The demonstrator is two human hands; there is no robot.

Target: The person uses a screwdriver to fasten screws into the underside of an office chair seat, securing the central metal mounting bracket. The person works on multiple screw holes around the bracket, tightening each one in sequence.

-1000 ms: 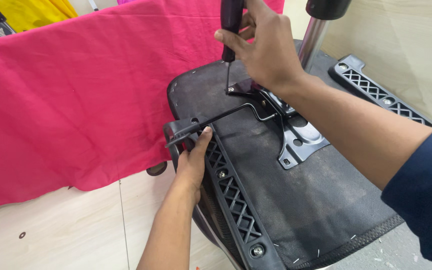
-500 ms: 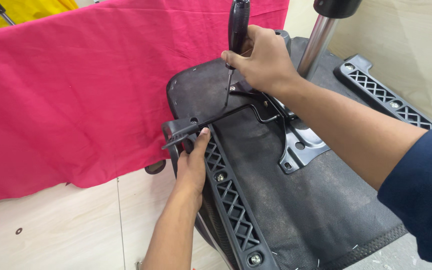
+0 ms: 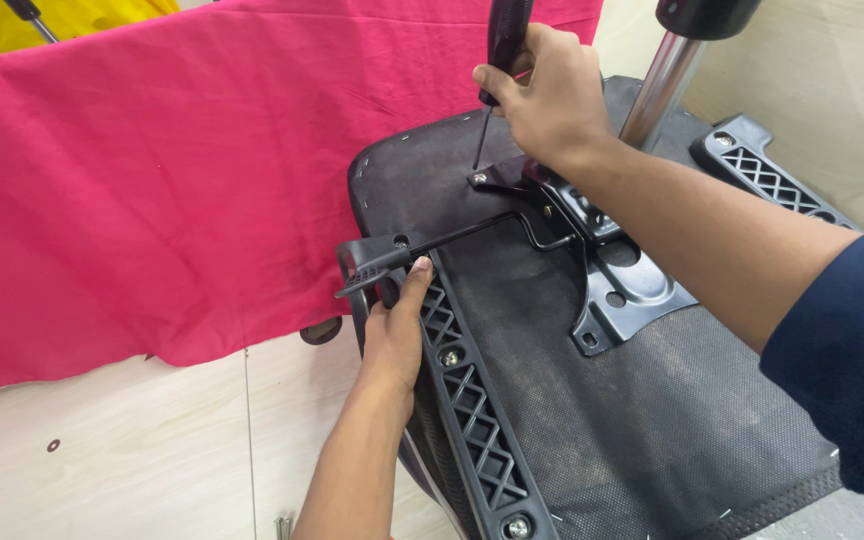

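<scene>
Upper middle of the frame, right hand [image 3: 552,95] wrapped tight round the screwdriver [image 3: 504,40], tip on a screw [image 3: 479,178] in the metal plate [image 3: 612,270]. Left hand [image 3: 397,335] clamps the seat [image 3: 602,400] edge by the lever [image 3: 432,245]. Seat looks stiff, bulky, fairly heavy; the ribbed armrest bracket [image 3: 467,400] seems the firmest grip.

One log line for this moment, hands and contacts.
right hand: grips screwdriver, tip on screw of black metal plate | left hand: holds armrest bracket edge | chair seat underside: up
</scene>
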